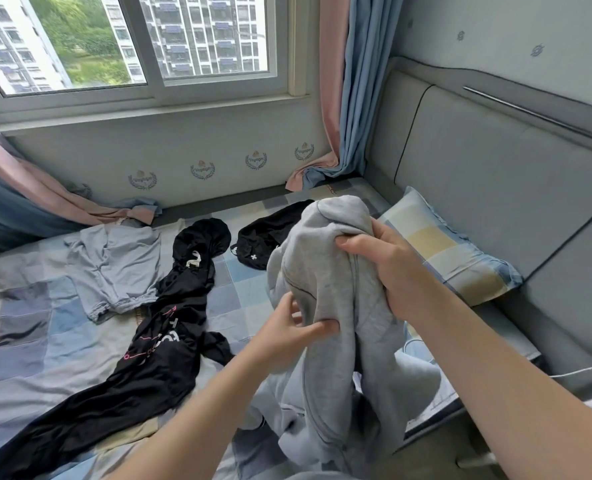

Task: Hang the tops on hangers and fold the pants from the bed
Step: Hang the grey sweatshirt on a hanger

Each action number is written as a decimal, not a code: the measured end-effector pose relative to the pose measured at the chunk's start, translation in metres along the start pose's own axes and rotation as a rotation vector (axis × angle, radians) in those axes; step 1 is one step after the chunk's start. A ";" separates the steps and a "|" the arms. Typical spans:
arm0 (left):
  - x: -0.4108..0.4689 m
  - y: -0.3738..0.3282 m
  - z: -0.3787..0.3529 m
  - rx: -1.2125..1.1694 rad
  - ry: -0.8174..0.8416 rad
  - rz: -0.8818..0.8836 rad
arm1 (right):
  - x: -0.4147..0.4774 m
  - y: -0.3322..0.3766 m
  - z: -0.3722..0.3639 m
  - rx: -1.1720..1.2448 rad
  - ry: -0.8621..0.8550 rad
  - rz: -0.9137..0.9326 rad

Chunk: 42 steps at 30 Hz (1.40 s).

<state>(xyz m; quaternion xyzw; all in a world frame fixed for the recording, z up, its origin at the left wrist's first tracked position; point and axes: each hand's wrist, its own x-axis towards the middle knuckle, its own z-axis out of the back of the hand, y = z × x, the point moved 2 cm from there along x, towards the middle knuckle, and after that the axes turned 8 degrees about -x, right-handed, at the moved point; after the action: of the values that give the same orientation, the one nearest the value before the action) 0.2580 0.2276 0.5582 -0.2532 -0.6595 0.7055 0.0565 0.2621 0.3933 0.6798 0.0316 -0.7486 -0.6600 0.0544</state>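
A grey sweatshirt-like garment (325,282) hangs bunched above the bed's right side. My right hand (395,268) grips its upper folds from the right. Lower down, my left hand (291,327) pinches a fold of the same cloth, thumb pressed into it. On the bed (242,292) lie a long black garment with pink print (162,334), a light grey-blue garment (114,265) to its left, and a small black piece (266,237) near the wall. No hanger is in view.
A checked pillow (454,251) leans against the grey padded headboard (495,174) on the right. Pink and blue curtains (350,98) hang by the window and pool on the mattress. A white cable (578,370) runs along the bed's right edge.
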 end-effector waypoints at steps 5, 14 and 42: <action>0.006 -0.002 0.010 -0.128 -0.076 -0.039 | 0.003 0.002 0.004 0.115 0.115 -0.059; 0.009 -0.019 0.017 -0.086 -0.156 -0.229 | 0.021 -0.004 0.018 0.118 0.176 -0.057; -0.021 -0.111 0.044 -0.410 -0.298 -0.360 | 0.005 -0.164 -0.020 -0.804 0.000 -0.268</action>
<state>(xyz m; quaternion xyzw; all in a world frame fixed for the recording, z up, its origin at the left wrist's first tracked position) 0.2286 0.1932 0.6706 -0.0324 -0.8233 0.5659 0.0310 0.2551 0.3521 0.5194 0.1049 -0.4211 -0.9006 -0.0242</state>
